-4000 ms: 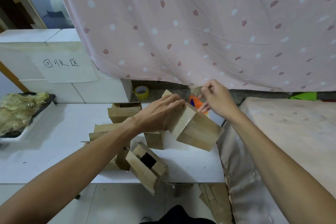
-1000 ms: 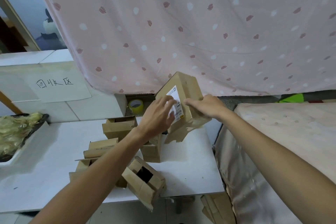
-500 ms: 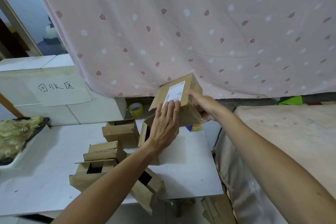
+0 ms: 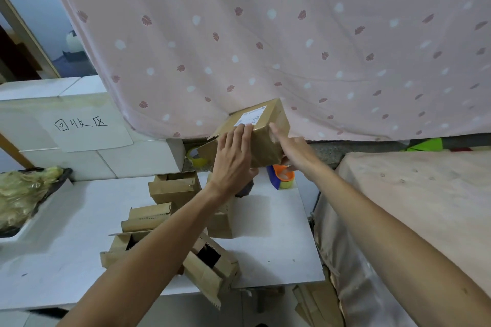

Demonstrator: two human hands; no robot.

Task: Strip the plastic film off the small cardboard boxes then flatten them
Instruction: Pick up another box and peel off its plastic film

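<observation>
I hold a small brown cardboard box [image 4: 265,141] in the air above the back of the white table [image 4: 279,233]. A white shipping label [image 4: 251,117] sits on its top face, and a flap hangs loose at its left end. My left hand [image 4: 233,159] grips the box's near left side, fingertips touching the label's lower edge. My right hand [image 4: 289,148] holds the right side, thumb up against it. Several other small cardboard boxes lie on the table below, among them one with open flaps [image 4: 174,187] and one tipped at the front edge [image 4: 212,271].
A pink patterned curtain [image 4: 292,34] hangs close behind the box. Two tape rolls, an orange one [image 4: 283,176] and a yellow one [image 4: 195,158], sit at the table's back. White blocks with a handwritten sign [image 4: 82,125] stand left; a tray of crumpled film [image 4: 24,191] far left. A covered surface [image 4: 411,207] lies right.
Both hands keep hold of the box. It has turned a little, its label face tilting further up and away, and my left fingers have slid off the label to its lower edge.
</observation>
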